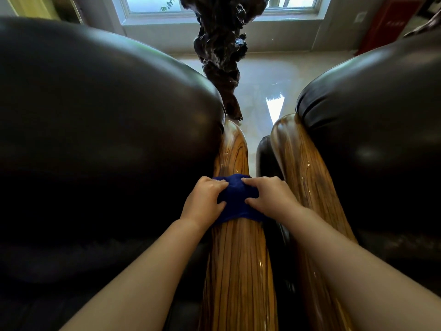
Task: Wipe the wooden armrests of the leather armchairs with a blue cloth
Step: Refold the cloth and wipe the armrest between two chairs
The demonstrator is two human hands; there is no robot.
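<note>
Both hands, left hand [205,199] & right hand [269,197], press fingers-down on the blue cloth [236,199] draped mid-way over the left chair's wooden armrest [236,259]; risk: the cloth bunches & slides off the glossy curve w/ uneven pressure.

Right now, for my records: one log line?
left hand + right hand | pressing blue cloth | left chair's wooden armrest

- A dark, gnarled wood sculpture [220,51] stands on the floor.
- The glossy pale floor [265,91] mirrors window light.
- A white-framed window [148,10] lies behind.
- A red cabinet [386,25] stands far right.
</note>
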